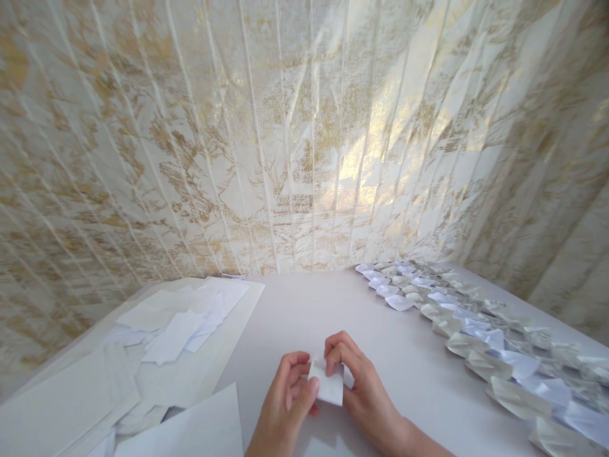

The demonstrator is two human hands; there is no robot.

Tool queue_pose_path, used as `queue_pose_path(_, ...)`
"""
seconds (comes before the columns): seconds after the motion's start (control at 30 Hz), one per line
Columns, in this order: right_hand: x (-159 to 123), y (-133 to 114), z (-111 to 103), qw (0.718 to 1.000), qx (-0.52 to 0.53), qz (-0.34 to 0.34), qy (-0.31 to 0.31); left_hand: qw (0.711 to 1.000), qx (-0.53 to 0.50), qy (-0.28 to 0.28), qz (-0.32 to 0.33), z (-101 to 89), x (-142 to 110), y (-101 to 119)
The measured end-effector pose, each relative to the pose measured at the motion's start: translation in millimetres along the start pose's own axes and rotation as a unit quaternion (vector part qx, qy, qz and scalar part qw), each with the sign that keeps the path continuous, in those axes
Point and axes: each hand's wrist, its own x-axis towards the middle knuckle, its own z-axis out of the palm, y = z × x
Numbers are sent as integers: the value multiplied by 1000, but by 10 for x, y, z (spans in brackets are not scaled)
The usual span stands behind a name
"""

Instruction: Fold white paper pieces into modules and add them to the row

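Two-handed, pinches seemingly unfinished paper (329, 387) with left hand (287, 398) and right hand (364, 376) fingers, short of table's (295, 311) far edge. Has folded pieces (469, 344) apparently done along right edge, sheets (174, 336) remaining near left.

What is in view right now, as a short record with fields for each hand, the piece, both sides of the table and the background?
Left hand: holds the small paper piece, thumb on its near face
Right hand: on the same piece, fingers bent at its upper edge
Piece: white, small, looks folded
Table: pale surface
Table, left side: loose paper sheets, overlapping, of various sizes
Table, right side: folded paper pieces in rows, some whiter, some greyer
Background: pleated material with a gold-brown pattern
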Motion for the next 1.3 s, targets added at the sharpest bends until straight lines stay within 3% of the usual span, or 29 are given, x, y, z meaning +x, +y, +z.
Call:
queue_pose_path(0.13, -9, -19, 21, 999, -16, -14, -38, 998, -47, -43, -25, -2, 44, -46)
queue_pose_path(0.33, -24, -5, 10, 998, -23, -3, -60, 1000, -1, 4, -13, -89, 58, -28)
queue_pose_path(0.43, -41, -6, 2, 997, -13, 40, -61, 999, 50, 20, -5, -111, 53, 12)
queue_pose_path(0.6, -40, 12, 17, 983, 57, 160, -66, 984, 153, 36, 79, -94, 32, 24)
queue_pose_path(0.7, -25, 35, 33, 979, 49, 188, -64, 974, 197, 39, 101, -74, 10, -9)
queue_pose_path(0.87, -2, 42, 23, 982, 41, 181, -18, 976, 195, 56, 82, -53, -7, 6)
queue_pose_path(1.1, -13, -6, 41, 987, 16, 158, -18, 983, 180, -15, 28, -59, 9, 20)
queue_pose_path(1.3, -16, -7, 53, 986, 17, 163, -32, 968, 242, -4, 72, -111, 15, 57)
